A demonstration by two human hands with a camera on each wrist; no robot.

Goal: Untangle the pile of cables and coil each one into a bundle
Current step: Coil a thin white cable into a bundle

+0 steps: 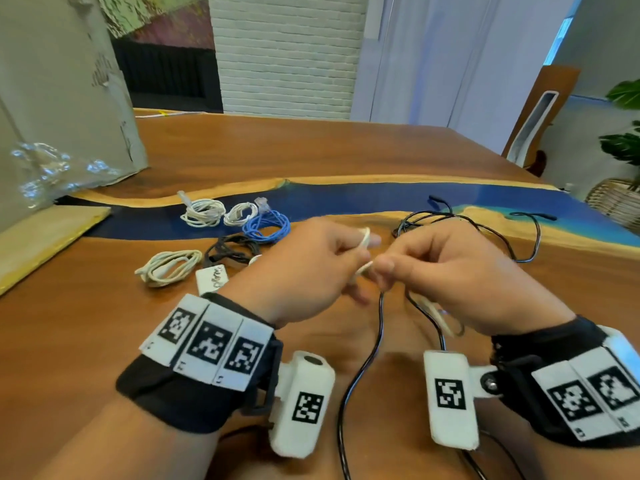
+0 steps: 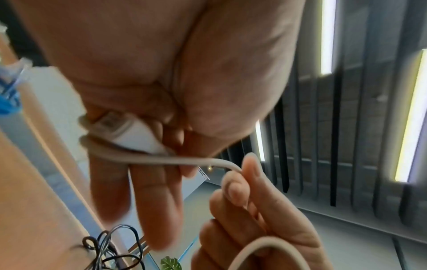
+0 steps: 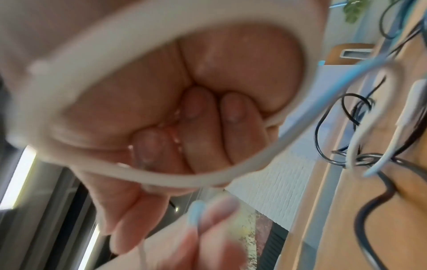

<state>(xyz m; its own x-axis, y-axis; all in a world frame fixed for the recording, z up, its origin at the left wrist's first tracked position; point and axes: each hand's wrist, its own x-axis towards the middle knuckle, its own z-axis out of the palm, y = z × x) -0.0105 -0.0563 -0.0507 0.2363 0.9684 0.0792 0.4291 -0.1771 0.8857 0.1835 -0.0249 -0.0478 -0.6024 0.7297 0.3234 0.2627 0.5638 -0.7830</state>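
Note:
Both hands are raised over the wooden table [image 1: 311,157], working a white cable [image 2: 166,159]. My left hand [image 1: 311,268] holds its white plug [image 2: 129,135] against the palm, with the cable looped round the fingers. My right hand [image 1: 440,271] pinches the same cable [image 1: 363,268] between thumb and forefinger, and a loop [image 3: 173,180] of it hangs below the curled fingers. A loose black cable [image 1: 485,223] sprawls behind the right hand, and a strand [image 1: 374,348] of it trails toward me between the wrists.
Coiled bundles lie at the left: two white ones [image 1: 204,211] [image 1: 240,213], a blue one [image 1: 266,226], a black one [image 1: 232,249] and a cream one [image 1: 169,268]. A white adapter [image 1: 211,277] sits by them. A grey bag [image 1: 62,98] with clear plastic [image 1: 48,171] stands at far left.

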